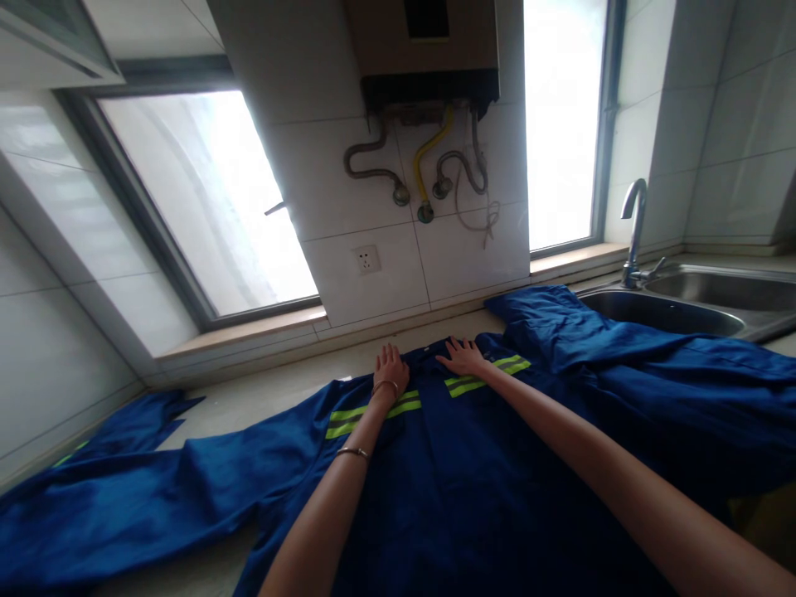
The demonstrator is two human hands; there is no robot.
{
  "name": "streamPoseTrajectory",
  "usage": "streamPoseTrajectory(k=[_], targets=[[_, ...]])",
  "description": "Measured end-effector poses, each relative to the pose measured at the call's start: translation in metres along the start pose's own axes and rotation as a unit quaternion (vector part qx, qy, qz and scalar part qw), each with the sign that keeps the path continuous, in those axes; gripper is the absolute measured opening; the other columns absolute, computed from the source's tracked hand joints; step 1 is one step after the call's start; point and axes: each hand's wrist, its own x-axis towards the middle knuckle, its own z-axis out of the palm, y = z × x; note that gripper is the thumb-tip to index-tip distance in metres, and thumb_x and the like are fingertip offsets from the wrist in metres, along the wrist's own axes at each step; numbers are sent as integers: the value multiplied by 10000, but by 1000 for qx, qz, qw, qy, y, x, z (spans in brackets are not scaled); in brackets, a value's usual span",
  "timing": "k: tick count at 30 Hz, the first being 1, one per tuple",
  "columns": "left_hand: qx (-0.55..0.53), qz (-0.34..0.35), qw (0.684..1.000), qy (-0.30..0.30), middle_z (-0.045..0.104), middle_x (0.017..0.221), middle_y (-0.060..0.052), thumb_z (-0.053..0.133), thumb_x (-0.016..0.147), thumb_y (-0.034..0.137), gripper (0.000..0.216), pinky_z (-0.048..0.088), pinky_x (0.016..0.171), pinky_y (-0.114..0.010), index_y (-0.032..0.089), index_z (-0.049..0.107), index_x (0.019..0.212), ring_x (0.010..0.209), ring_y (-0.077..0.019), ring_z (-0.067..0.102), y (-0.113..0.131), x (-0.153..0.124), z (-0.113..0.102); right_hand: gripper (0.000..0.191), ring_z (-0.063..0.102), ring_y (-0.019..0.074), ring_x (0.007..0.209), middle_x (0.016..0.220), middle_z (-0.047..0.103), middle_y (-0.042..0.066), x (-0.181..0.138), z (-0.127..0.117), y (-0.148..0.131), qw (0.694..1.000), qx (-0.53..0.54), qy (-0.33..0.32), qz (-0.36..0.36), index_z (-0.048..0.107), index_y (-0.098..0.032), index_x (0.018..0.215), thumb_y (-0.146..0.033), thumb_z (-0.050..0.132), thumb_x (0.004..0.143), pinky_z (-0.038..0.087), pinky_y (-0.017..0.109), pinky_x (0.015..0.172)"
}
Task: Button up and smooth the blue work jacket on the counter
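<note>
A dark blue work jacket [435, 473] with yellow-green and grey reflective strips across the chest lies spread over the counter. Its sleeve on the left stretches out along the worktop. My left hand [391, 371] rests flat on the jacket near the collar, fingers extended; two thin bracelets circle that wrist and forearm. Beside the collar on the other side, my right hand [463, 357] presses down with its fingers spread, just above the right chest strip. Neither hand grips anything.
More blue cloth [560, 332] is bunched on the right, reaching the steel sink [740, 319] and its tap [634, 232]. Another blue piece [133, 423] lies at the far left. A water heater [429, 50] with pipes hangs above a wall socket [366, 259].
</note>
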Motion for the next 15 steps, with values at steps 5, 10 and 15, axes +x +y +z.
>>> streamPoseTrajectory(k=[5, 10, 15], targets=[[-19, 31, 996, -82, 243, 1511, -111, 294, 923, 401, 542, 191, 1114, -481, 167, 355, 1408, 1398, -287, 161, -4, -9, 2, 865, 134, 355, 1373, 1535, 145, 95, 1, 0, 0, 1000, 0, -5, 5, 230, -182, 1473, -748, 164, 823, 92, 509, 1084], [-55, 36, 991, -113, 193, 1533, -10, 365, 892, 506, 536, 168, 1094, -553, 338, 357, 1400, 1393, -322, 163, -10, -9, 2, 805, 168, 369, 1361, 1535, 155, 82, -1, -3, -2, 1000, -7, -11, 6, 250, -244, 1466, -738, 193, 833, 110, 537, 1070], [-113, -15, 993, -42, 528, 1333, -43, 335, 935, 361, 379, 358, 1019, -371, 258, 630, 1150, 1212, -226, 482, -17, 3, -10, 593, 270, 341, 1331, 1474, 325, 72, -11, -11, -6, 996, -2, 74, -40, 438, -328, 1365, -640, 308, 878, 147, 560, 1056]])
